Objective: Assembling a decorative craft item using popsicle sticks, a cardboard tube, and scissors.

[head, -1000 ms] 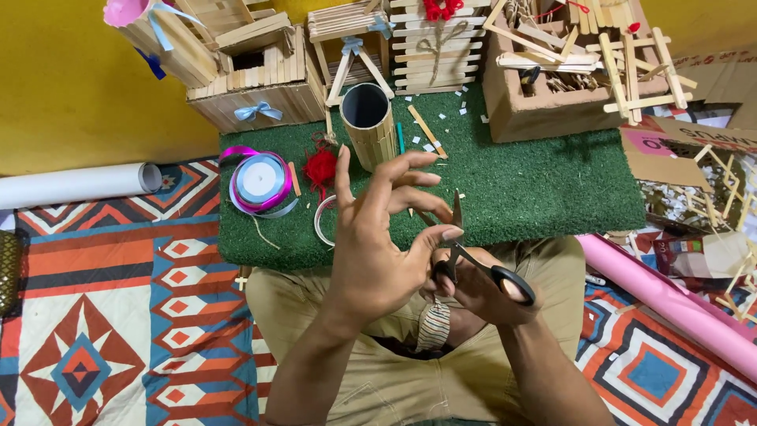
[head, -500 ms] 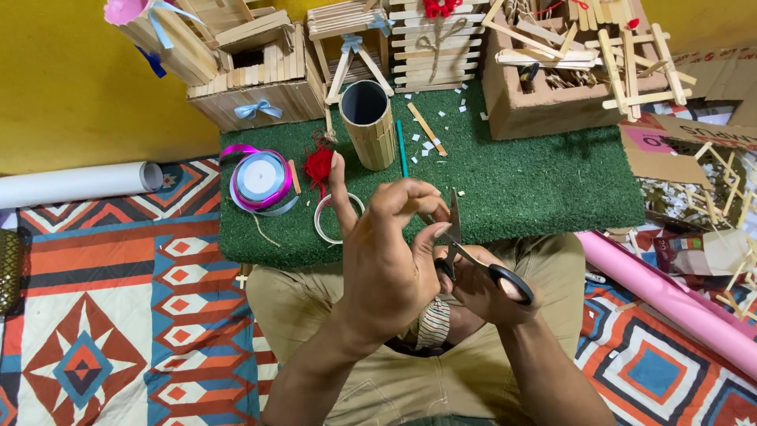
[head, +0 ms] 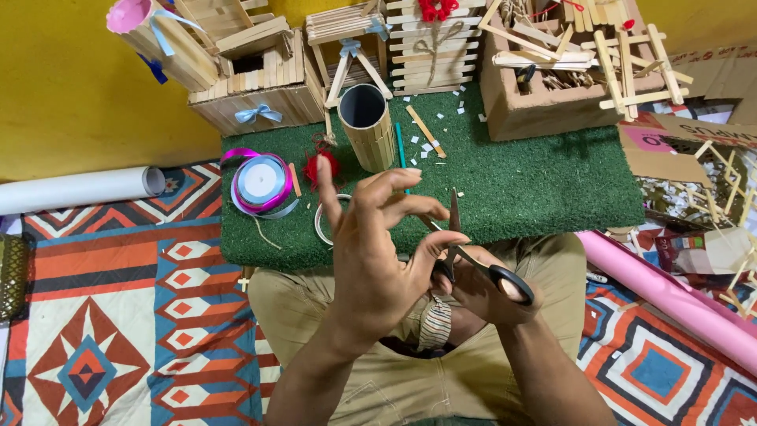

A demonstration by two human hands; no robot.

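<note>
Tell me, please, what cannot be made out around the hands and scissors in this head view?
- What the left hand pinches: hidden behind its own fingers.
- Whether the scissors blades are cutting anything: too thin to tell.
- Most of the right hand: covered by the left hand and the scissors' handles.

Place: home craft corner on the floor | Landmark: green turf mat (head: 512,181) on a patterned rug (head: 118,315) | Behind the mat: stick-built houses (head: 252,79) against a yellow wall (head: 71,87) | On the mat: ribbon spool (head: 262,183), stick-clad tube (head: 367,126) | Right of it: pink paper roll (head: 670,296)
</note>
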